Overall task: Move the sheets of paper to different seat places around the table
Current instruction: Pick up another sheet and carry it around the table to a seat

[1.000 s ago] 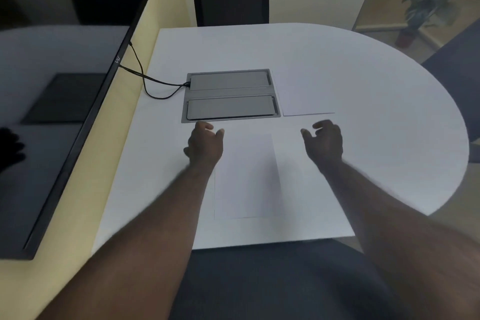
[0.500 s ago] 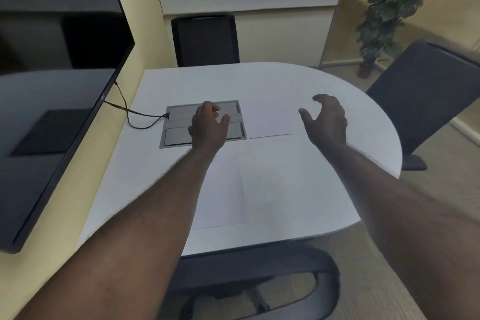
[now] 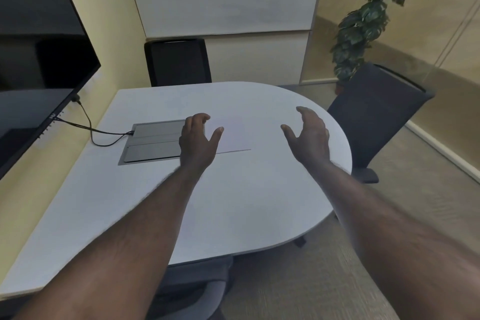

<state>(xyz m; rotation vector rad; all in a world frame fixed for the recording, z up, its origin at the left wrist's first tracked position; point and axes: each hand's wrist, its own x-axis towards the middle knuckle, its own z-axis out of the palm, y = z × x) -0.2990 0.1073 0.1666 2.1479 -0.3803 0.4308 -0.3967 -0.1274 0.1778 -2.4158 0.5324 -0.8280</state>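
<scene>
A white sheet of paper (image 3: pixel 233 135) lies flat near the middle of the white table (image 3: pixel 259 202), just right of the grey cable box; only its near edge stands out. My left hand (image 3: pixel 198 141) hovers at the sheet's left edge, fingers spread and holding nothing. My right hand (image 3: pixel 310 138) is open above the bare table, well right of the sheet. Other white sheets nearer me are barely distinguishable from the tabletop.
A grey cable box (image 3: pixel 153 143) is set into the table, with a black cable (image 3: pixel 91 130) running to the big dark screen (image 3: pixel 39 73) at left. Dark chairs stand at the far side (image 3: pixel 179 62), the right end (image 3: pixel 376 117) and the near edge (image 3: pixel 197 291). A potted plant (image 3: pixel 368 23) stands behind.
Both hands have reached forward from over the near sheets toward the far sheet by the cable box. My view has risen and pulled back, so more of the room shows.
</scene>
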